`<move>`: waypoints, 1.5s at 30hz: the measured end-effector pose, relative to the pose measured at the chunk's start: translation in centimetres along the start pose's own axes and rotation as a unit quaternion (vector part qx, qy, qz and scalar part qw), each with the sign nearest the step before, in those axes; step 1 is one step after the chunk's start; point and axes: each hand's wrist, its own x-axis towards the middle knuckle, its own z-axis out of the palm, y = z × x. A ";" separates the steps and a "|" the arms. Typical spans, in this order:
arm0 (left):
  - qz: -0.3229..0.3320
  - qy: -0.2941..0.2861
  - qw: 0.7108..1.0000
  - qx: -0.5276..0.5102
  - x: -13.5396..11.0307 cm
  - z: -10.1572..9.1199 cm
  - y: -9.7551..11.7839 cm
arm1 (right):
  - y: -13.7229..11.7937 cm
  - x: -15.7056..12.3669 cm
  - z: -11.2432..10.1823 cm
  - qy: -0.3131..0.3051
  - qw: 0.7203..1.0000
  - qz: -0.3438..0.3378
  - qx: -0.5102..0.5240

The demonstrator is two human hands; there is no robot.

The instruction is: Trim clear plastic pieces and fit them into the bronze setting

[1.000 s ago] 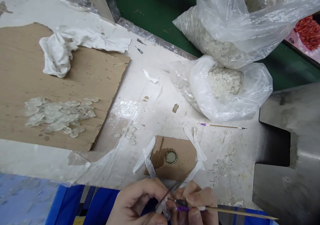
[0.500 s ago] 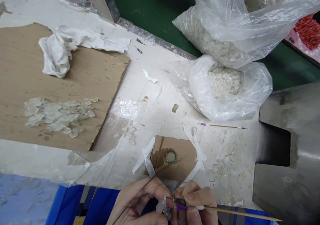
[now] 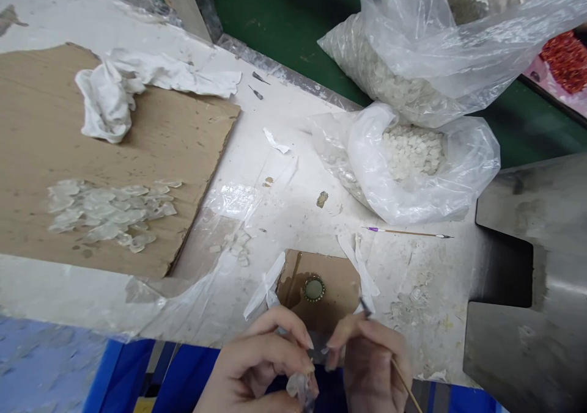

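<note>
At the bottom edge my left hand (image 3: pixel 257 367) pinches small clear plastic pieces (image 3: pixel 300 385) between thumb and fingers. Touching it on the right, my right hand (image 3: pixel 369 361) is closed round a thin wooden stick (image 3: pixel 406 385) whose dark tip points up past the fingers. Both thumbs and forefingers meet over a tiny clear piece. Just beyond the hands, a small round gold-rimmed setting (image 3: pixel 314 289) sits on a brown card (image 3: pixel 339 285) taped to the table.
A large cardboard sheet (image 3: pixel 36 156) at left carries clear pieces (image 3: pixel 105 211) and a crumpled white cloth (image 3: pixel 110 98). Two plastic bags of white pieces (image 3: pixel 413 156) lie at the back right. A second stick (image 3: pixel 408 233) rests near them. A grey metal machine (image 3: pixel 532 278) stands at right.
My right hand has turned the stick from lying level, pointing right, to tip-up with the shaft running down-right. Both hands have risen slightly toward the brown card.
</note>
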 end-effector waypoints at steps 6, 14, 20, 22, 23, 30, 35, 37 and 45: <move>-0.067 -0.085 0.994 0.022 0.1 -0.7 0.4 | -0.4 0.5 -0.8 -0.083 0.995 0.051 -0.034; -0.039 -0.103 0.993 -0.030 0.8 -0.2 0.0 | 0.9 0.4 0.2 -0.118 0.989 -0.005 0.085; 0.047 -0.129 0.988 0.062 1.1 -0.6 0.1 | 2.2 -0.6 0.7 -0.109 0.979 0.044 0.167; 0.069 -0.124 0.984 0.106 1.2 -0.7 0.4 | 1.8 -0.4 0.8 -0.113 0.974 0.067 0.185; 0.063 -0.121 0.983 0.125 1.2 -0.7 0.6 | 1.4 -0.3 0.8 -0.112 0.973 0.080 0.185; 0.041 -0.130 0.973 0.189 0.7 -1.0 0.9 | -0.7 0.7 0.7 -0.131 0.972 0.130 0.146; 0.100 -0.152 0.968 0.173 0.7 -0.9 0.6 | -0.1 0.0 0.7 -0.125 0.966 0.135 0.180; 0.105 -0.160 0.966 0.176 0.8 -0.8 0.6 | 0.1 0.0 0.7 -0.129 0.965 0.134 0.184; 0.153 -0.171 0.945 0.232 0.9 -1.1 0.9 | 0.0 0.3 0.6 -0.130 0.966 0.138 0.175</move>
